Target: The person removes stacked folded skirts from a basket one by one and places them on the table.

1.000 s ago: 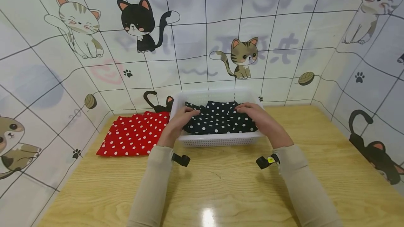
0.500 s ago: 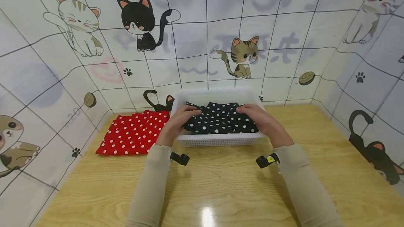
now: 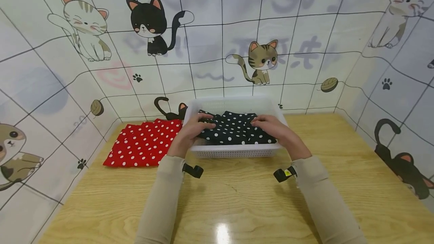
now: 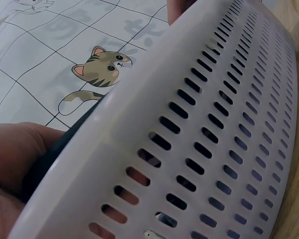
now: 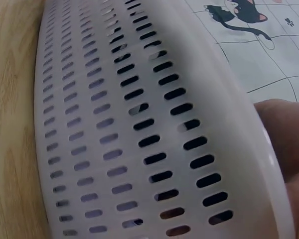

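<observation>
A folded black cloth with white polka dots lies in a white plastic basket. My left hand rests on the cloth's left side, with thumb and fingers apart. On the right side, my right hand touches the cloth with its fingers extended over it. Both wrist views mostly show the basket's slotted wall, which hides much of each hand. Part of the left hand shows over the rim, beside dark fabric. In the right wrist view, part of the right hand appears beyond the rim.
A red polka-dot cloth lies flat on the wooden table, left of the basket. Behind the basket stands a wall covered with cat drawings. Side walls rise at left and right.
The black cloth sits slightly lower in the basket. The left thumb and fingers have spread apart a little, and the right hand has shifted slightly left and down. The red cloth stays put.
</observation>
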Demonstrator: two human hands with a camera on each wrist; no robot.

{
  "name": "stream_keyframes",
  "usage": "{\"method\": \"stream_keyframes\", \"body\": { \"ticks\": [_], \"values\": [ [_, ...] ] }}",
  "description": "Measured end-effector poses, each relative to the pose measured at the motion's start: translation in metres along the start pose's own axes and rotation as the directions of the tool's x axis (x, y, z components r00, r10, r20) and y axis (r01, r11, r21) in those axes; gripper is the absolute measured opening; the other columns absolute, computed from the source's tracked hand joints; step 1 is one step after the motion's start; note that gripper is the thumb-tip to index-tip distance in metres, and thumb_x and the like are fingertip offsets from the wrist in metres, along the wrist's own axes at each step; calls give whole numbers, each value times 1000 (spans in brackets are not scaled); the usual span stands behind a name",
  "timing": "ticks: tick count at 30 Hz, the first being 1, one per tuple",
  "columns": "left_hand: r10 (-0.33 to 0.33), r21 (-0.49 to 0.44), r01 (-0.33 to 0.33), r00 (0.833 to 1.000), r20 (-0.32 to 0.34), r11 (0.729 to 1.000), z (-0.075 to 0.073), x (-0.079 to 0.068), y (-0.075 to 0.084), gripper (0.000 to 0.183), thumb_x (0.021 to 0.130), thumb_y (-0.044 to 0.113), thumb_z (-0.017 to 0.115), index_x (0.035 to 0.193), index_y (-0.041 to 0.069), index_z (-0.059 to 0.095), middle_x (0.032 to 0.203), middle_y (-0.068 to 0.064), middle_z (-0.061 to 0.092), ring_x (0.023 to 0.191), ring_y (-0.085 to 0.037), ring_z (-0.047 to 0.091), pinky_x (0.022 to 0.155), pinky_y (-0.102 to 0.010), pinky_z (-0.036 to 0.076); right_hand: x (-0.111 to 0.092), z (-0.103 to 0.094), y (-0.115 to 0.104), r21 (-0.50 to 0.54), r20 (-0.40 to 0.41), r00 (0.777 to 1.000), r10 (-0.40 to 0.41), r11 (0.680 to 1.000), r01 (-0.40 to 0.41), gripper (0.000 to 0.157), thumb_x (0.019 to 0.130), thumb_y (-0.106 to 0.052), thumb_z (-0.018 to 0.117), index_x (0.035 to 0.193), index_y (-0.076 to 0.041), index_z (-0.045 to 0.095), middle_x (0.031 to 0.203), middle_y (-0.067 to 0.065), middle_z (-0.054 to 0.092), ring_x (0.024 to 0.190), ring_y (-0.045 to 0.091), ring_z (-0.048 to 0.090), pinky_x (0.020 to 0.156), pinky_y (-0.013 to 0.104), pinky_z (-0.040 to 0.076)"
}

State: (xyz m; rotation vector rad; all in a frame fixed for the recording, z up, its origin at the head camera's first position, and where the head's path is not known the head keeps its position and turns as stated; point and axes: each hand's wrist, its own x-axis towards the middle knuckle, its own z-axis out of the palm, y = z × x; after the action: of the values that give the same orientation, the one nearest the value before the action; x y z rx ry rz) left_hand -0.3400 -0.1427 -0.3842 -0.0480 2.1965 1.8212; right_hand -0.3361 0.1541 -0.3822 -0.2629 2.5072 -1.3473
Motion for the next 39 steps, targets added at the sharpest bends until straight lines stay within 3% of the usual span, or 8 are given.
{"method": "stream_keyframes", "body": {
  "ticks": [8, 13, 18, 23, 28, 31, 34, 39],
  "values": [
    [12, 21, -13, 1000, 16, 1000, 0, 2, 1, 49, 97, 13, 68, 145, 16, 58, 142, -12, 53, 119, -34, 62, 101, -53, 57, 4, 5, 4, -136, -46, 997, -55, 989, 48, 46, 100, -12, 58, 144, 0, 54, 161, 27, 38, 140, 43, 43, 117, 59, 38],
    [59, 17, -59, 998, 19, 998, -1, 0, 1, 49, 97, 13, 68, 145, 17, 58, 143, -11, 53, 118, -33, 63, 98, -49, 59, 4, 5, 1, -119, -106, 994, -37, 993, 25, 50, 98, -10, 58, 147, -3, 54, 163, 24, 37, 145, 43, 41, 119, 60, 37],
    [102, 10, -102, 995, 10, 995, -2, -6, 5, 48, 98, 13, 66, 144, 19, 59, 140, -11, 55, 111, -29, 65, 91, -39, 61, 2, 1, -4, -95, -177, 982, -70, 994, 54, 48, 96, -11, 60, 144, -5, 59, 162, 22, 40, 144, 42, 40, 118, 59, 37],
    [140, 6, -140, 990, -11, 990, -3, -14, 17, 44, 98, 14, 66, 141, 23, 62, 135, -10, 59, 100, -21, 69, 81, -30, 61, -4, -5, -11, -27, -236, 967, -97, 995, 94, 43, 97, -11, 62, 140, -6, 62, 160, 20, 43, 144, 39, 40, 118, 57, 38],
    [188, 13, -187, 982, -33, 982, -4, -24, 29, 42, 98, 15, 65, 139, 23, 64, 136, -8, 58, 99, -20, 71, 83, -28, 61, -11, -10, -19, 28, -250, 961, -119, 991, 130, 42, 98, -11, 61, 140, -8, 62, 162, 17, 43, 143, 36, 45, 117, 55, 40],
    [214, 26, -213, 976, -45, 977, -5, -30, 33, 42, 98, 14, 65, 139, 22, 64, 140, -6, 54, 102, -21, 70, 89, -30, 59, -17, -12, -25, 58, -249, 959, -133, 987, 152, 42, 99, -11, 60, 141, -8, 61, 163, 16, 42, 138, 35, 51, 112, 51, 46],
    [238, 20, -237, 970, -53, 971, -6, -35, 38, 43, 97, 12, 65, 139, 20, 63, 141, -6, 53, 102, -20, 68, 90, -30, 58, -22, -13, -31, 81, -271, 951, -148, 981, 175, 42, 99, -11, 61, 141, -9, 61, 160, 14, 47, 126, 31, 60, 100, 36, 54],
    [279, 4, -279, 958, -63, 960, -6, -43, 46, 41, 98, 12, 66, 138, 19, 64, 139, -9, 55, 100, -17, 69, 85, -24, 58, -31, -16, -39, 116, -323, 932, -164, 971, 211, 41, 98, -11, 64, 139, -10, 62, 148, 15, 59, 107, 16, 65, 79, 16, 55]
  ]
}}
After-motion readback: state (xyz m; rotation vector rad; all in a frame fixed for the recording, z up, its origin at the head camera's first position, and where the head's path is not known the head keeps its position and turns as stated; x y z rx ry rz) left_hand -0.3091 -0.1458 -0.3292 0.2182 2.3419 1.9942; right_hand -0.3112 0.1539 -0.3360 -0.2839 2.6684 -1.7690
